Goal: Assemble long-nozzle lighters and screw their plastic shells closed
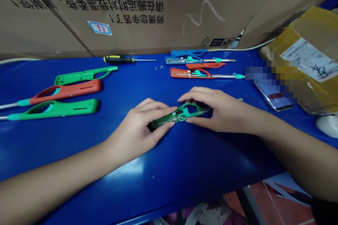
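A green long-nosed gas lighter (pixel 187 111) with its case open and inner parts showing lies between my hands, low over the table. My left hand (pixel 150 119) is closed around its handle end, thumb and fingers on opposite sides. With fingers and thumb, my right hand (pixel 221 109) grips the trigger and nozzle end; the palm hides most of the metal tube. A teal trigger and thin white wires show in the gap between the hands. Behind them lie an opened orange lighter (pixel 176 73) and an opened blue lighter (pixel 179 60), parts exposed.
At left are a green half shell (pixel 60 79), a closed red lighter (pixel 74 89) and a closed green lighter (pixel 74 108). A screwdriver (pixel 118 59) and tiny screws (pixel 161 66) lie behind. Cardboard (pixel 132 38) walls the back; a phone (pixel 274 93), taped box (pixel 311 88) and white mouse (pixel 327 125) stand right.
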`<state>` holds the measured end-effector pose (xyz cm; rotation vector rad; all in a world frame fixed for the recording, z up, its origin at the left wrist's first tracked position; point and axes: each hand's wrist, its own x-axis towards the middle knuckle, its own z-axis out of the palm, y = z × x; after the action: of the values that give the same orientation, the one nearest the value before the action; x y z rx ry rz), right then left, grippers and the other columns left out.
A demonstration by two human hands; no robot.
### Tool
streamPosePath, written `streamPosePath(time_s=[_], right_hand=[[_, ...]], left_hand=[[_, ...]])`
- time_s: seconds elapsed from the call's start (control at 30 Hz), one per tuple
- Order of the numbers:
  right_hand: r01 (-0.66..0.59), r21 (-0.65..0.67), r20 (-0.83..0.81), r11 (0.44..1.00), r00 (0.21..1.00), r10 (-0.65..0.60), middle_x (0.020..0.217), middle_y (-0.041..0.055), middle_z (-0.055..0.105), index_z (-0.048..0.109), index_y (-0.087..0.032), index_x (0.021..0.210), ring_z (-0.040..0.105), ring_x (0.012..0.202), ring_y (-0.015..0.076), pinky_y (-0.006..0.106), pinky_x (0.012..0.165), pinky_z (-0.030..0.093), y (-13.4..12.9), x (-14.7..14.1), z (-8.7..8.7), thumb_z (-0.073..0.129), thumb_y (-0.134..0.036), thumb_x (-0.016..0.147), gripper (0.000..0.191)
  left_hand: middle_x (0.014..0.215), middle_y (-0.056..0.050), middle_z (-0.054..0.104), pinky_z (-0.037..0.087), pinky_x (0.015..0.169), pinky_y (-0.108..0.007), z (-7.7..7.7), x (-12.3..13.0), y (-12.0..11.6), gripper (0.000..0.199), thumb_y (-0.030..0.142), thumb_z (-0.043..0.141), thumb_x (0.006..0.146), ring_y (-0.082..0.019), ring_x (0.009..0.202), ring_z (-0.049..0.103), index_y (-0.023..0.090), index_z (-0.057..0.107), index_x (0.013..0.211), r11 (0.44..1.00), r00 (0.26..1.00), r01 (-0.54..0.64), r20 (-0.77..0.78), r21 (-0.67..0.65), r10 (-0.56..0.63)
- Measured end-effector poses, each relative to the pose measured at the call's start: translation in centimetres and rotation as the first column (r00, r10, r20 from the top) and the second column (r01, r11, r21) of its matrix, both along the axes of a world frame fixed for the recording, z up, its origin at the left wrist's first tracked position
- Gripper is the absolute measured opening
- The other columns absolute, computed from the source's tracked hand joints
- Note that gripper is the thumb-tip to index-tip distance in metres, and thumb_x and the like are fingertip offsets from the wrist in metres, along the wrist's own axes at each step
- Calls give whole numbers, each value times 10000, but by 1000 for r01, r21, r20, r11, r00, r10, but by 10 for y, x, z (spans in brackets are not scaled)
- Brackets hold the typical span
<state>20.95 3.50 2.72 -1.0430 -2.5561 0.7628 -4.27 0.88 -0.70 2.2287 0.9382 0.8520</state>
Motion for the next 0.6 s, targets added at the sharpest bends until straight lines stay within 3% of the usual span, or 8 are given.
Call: streamPosePath(time_s=[0.33, 0.5, 0.6], right_hand=[[-41, -9, -40, 999, 998, 40, 1101, 67, 668, 692, -206, 1186, 632, 1024, 194, 339, 914, 505, 2, -5, -4, 639, -268, 935, 264], [-61, 27, -33, 998, 998, 62, 1164, 76, 648, 661, -215, 1237, 616, 1088, 209, 355, 954, 499, 4, 3, 4, 668, -295, 916, 331], [-53, 83, -28, 995, 998, 55, 1143, 81, 638, 681, -207, 1135, 604, 1099, 219, 363, 975, 483, 7, 10, 10, 703, -293, 889, 262]], left_hand=[[1015, -34, 666, 499, 842, -342, -2, -2, 6, 340, 294, 748, 885, -184, 933, 621, 245, 723, 1220, 999, 996, -14, -92, -32, 11], [1114, -57, 670, 524, 924, -328, 10, -8, 9, 429, 352, 746, 866, -188, 1009, 656, 202, 693, 1265, 987, 997, 7, -69, -161, -18], [1123, -48, 686, 527, 944, -339, 18, -11, 11, 358, 358, 694, 896, -191, 1020, 664, 219, 713, 1225, 974, 993, -2, -114, -227, -25]])
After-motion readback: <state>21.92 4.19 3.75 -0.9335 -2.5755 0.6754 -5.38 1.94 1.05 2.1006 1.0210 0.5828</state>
